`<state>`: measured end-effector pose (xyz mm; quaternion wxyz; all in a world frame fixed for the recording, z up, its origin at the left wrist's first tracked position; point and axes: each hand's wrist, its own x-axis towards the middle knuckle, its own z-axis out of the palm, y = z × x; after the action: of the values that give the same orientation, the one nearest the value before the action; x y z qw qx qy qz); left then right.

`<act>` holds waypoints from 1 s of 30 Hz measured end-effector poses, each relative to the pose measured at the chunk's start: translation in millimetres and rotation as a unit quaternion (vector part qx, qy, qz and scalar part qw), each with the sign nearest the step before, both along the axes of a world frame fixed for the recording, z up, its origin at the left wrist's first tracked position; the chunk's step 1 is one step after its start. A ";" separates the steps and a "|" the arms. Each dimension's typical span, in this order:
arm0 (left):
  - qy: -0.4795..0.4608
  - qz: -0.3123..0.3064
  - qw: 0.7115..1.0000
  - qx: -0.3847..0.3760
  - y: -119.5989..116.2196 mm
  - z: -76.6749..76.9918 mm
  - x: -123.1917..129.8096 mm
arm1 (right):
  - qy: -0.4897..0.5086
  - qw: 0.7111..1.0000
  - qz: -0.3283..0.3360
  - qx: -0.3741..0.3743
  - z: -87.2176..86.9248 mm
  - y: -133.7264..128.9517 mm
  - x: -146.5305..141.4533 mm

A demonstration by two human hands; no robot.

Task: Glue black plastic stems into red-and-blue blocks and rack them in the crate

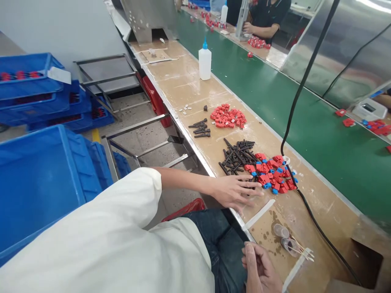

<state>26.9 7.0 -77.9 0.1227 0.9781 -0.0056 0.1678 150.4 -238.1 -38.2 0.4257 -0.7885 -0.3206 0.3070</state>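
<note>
My left hand [233, 190] lies low over the bench with its fingers spread, at the near edge of a pile of black stick-like plastic parts [236, 156]. Its fingertips reach to a heap of red and blue plastic parts [273, 174]. My right hand [261, 266] is at the bench's front edge with its fingers curled into a pinch; whatever they hold, if anything, is hidden. Beyond the black pile are a heap of small red parts [228, 116] and a few black sticks [201, 129] laid apart.
A white bottle with a blue tip [205, 61] stands farther along the bench. Small cups [281, 230] with thin sticks sit at right. A black cable [301, 87] hangs across to the bench. The green conveyor belt [262, 87] runs behind. Blue crates [39, 179] are at left.
</note>
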 end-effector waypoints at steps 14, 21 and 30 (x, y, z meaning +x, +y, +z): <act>-0.128 -0.011 0.991 -0.047 -8.1 -0.3 15.0 | -0.121 0.967 -0.225 0.005 7.3 -15.6 92.0; -0.186 0.010 0.980 -0.065 -62.1 -7.4 -8.4 | -0.127 0.977 -0.167 0.042 -5.0 14.0 105.7; -0.171 0.222 0.951 -0.130 -23.6 -0.4 -26.6 | -0.086 0.983 -0.146 0.076 -14.4 12.9 109.4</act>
<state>0.3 -16.6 -78.3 0.2057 0.8869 0.2122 0.3551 259.8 -225.2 -52.6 0.4954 -0.8155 -0.2602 0.1476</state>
